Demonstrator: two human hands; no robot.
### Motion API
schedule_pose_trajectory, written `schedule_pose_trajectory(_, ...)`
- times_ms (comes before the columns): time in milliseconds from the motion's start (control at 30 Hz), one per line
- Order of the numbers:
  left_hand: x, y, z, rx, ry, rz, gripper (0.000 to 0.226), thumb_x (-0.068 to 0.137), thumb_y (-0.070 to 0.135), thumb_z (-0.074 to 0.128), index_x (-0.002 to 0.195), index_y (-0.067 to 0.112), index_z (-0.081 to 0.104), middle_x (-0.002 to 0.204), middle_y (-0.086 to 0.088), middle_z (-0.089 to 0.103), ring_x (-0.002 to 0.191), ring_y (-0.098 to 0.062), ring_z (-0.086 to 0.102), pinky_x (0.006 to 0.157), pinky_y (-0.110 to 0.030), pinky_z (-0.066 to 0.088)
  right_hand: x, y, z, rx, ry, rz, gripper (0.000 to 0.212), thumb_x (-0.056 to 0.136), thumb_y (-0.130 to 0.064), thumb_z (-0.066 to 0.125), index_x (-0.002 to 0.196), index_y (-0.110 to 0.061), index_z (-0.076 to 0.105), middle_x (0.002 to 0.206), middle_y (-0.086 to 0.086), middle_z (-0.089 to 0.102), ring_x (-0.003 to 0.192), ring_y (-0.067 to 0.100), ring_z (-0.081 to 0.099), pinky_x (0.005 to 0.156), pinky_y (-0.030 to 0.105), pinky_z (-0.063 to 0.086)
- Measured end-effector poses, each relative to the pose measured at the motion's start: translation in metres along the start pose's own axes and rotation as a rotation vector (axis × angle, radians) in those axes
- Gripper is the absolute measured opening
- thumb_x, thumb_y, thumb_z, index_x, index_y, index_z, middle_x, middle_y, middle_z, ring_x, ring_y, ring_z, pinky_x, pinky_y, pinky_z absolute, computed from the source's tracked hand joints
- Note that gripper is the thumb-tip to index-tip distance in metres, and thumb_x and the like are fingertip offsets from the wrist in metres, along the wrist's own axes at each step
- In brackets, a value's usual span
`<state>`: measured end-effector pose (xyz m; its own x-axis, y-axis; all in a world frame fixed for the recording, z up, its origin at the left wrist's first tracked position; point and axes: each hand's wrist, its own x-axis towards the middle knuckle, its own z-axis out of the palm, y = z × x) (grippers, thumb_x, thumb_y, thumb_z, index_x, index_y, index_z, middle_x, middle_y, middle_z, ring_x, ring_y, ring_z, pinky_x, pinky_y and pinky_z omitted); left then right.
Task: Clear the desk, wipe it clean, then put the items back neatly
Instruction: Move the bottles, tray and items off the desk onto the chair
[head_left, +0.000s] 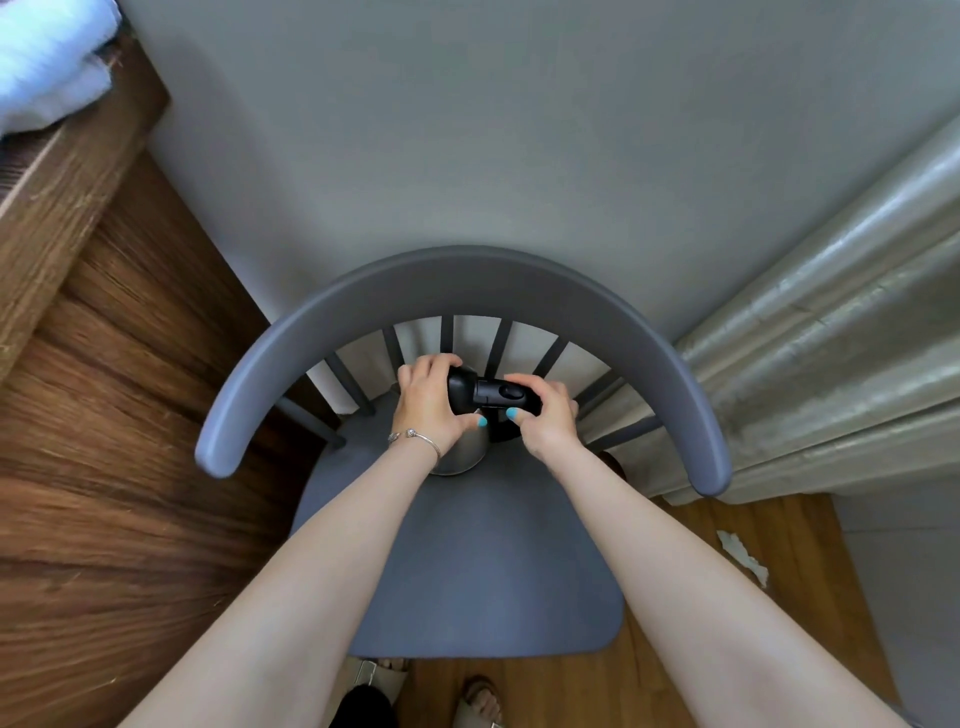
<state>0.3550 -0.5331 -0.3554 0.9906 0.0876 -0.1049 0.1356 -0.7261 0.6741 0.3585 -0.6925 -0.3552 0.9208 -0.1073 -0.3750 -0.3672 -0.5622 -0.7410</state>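
The step in hand appears to be the clearing stage: a stainless kettle (465, 452) with a black lid and handle (491, 395) sits at the far end of the grey chair (467, 561) seat, off the desk. The left hand (428, 410) curls round the lid side; the right hand (545, 413) curls round the handle, thumbs near each other. Both hands grip the kettle. Next move, as a judgement: release the kettle upright and stable, then return to the desk, whose wooden edge (78, 171) shows at far left. Kettle contents cannot be told; the lid is closed
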Motion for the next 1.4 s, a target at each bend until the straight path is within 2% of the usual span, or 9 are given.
schedule_pose_trajectory(267, -0.001, 0.008, -0.023, 0.102, -0.123, -0.057, 0.087, 0.070, 0.050, 0.076, 0.144, 0.025, 0.037, 0.149, -0.002, 0.034, 0.138, -0.026, 0.024, 0.115, -0.034, 0.020, -0.022, -0.021, -0.014, 0.021, -0.050, 0.011, 0.072, 0.086, -0.003, 0.070, 0.146, -0.030, 0.041, 0.147, 0.003, 0.032, 0.138, 0.020, 0.031, 0.110, 0.026, 0.028)
schedule_pose_trajectory(467, -0.004, 0.048, -0.071, 0.118, -0.206, -0.015, 0.091, 0.076, 0.054, 0.070, 0.150, 0.022, 0.027, 0.159, -0.004, 0.016, 0.146, -0.023, 0.007, 0.119, -0.035, 0.013, -0.045, -0.069, -0.045, -0.007, -0.005, -0.086, 0.080, 0.084, -0.013, 0.075, 0.150, -0.031, 0.033, 0.152, -0.002, 0.028, 0.140, 0.017, 0.033, 0.110, 0.027, 0.031)
schedule_pose_trajectory(567, -0.006, 0.073, -0.101, 0.139, -0.206, 0.033, 0.087, 0.078, 0.051, 0.068, 0.150, 0.023, 0.028, 0.161, 0.000, 0.004, 0.148, -0.021, -0.002, 0.120, -0.038, 0.011, -0.055, -0.103, -0.061, 0.087, 0.013, -0.120, 0.079, 0.083, -0.012, 0.075, 0.148, -0.034, 0.035, 0.146, -0.005, 0.032, 0.118, 0.018, 0.056, 0.093, 0.019, 0.046)
schedule_pose_trajectory(667, -0.008, 0.098, -0.132, 0.163, -0.191, 0.098, 0.085, 0.079, 0.043, 0.067, 0.151, 0.023, 0.026, 0.161, 0.000, 0.002, 0.148, -0.020, -0.002, 0.120, -0.035, 0.009, -0.069, -0.139, -0.072, 0.051, -0.004, -0.190, 0.077, 0.084, -0.015, 0.074, 0.148, -0.035, 0.034, 0.133, -0.011, 0.035, 0.084, 0.013, 0.064, 0.067, 0.009, 0.042)
schedule_pose_trajectory(833, -0.019, 0.132, -0.203, 0.247, -0.219, 0.280, 0.073, 0.081, 0.025, 0.060, 0.148, 0.019, 0.031, 0.159, -0.009, 0.015, 0.147, -0.027, 0.011, 0.119, -0.038, 0.017, -0.092, -0.210, -0.081, -0.005, -0.087, -0.328, 0.072, 0.082, -0.019, 0.075, 0.143, -0.035, 0.041, 0.130, -0.004, 0.049, 0.103, 0.021, 0.063, 0.094, 0.037, 0.051)
schedule_pose_trajectory(900, -0.023, 0.137, -0.238, 0.243, -0.197, 0.335, 0.071, 0.079, 0.024, 0.059, 0.145, 0.017, 0.036, 0.157, -0.008, 0.023, 0.146, -0.025, 0.016, 0.118, -0.037, 0.020, -0.100, -0.241, -0.081, 0.022, -0.107, -0.380, 0.067, 0.080, -0.016, 0.074, 0.136, -0.039, 0.047, 0.127, -0.001, 0.055, 0.105, 0.021, 0.062, 0.095, 0.044, 0.051)
schedule_pose_trajectory(1133, -0.045, 0.111, -0.372, 0.285, -0.029, 0.361, 0.070, 0.088, 0.028, 0.062, 0.149, 0.012, 0.031, 0.158, -0.009, 0.021, 0.146, -0.024, 0.018, 0.118, -0.031, 0.014, -0.143, -0.342, -0.057, 0.068, -0.117, -0.538, 0.062, 0.084, -0.012, 0.075, 0.136, -0.032, 0.047, 0.120, 0.001, 0.056, 0.078, 0.021, 0.059, 0.084, 0.035, 0.050)
schedule_pose_trajectory(1300, -0.070, 0.071, -0.444, 0.268, 0.032, 0.328, 0.068, 0.091, 0.024, 0.060, 0.149, 0.013, 0.027, 0.158, -0.005, 0.019, 0.146, -0.019, 0.015, 0.115, -0.025, 0.010, -0.173, -0.394, -0.024, 0.135, -0.161, -0.582, 0.062, 0.087, -0.015, 0.073, 0.139, -0.031, 0.046, 0.119, 0.000, 0.055, 0.075, 0.021, 0.064, 0.084, 0.037, 0.054)
schedule_pose_trajectory(1400, -0.085, 0.047, -0.476, 0.291, 0.047, 0.308, 0.069, 0.092, 0.024, 0.060, 0.150, 0.015, 0.024, 0.159, -0.004, 0.016, 0.147, -0.018, 0.013, 0.116, -0.025, 0.009, -0.188, -0.422, 0.000, 0.118, -0.193, -0.626, 0.061, 0.086, -0.017, 0.075, 0.138, -0.032, 0.046, 0.118, 0.000, 0.056, 0.091, 0.024, 0.063, 0.087, 0.037, 0.052)
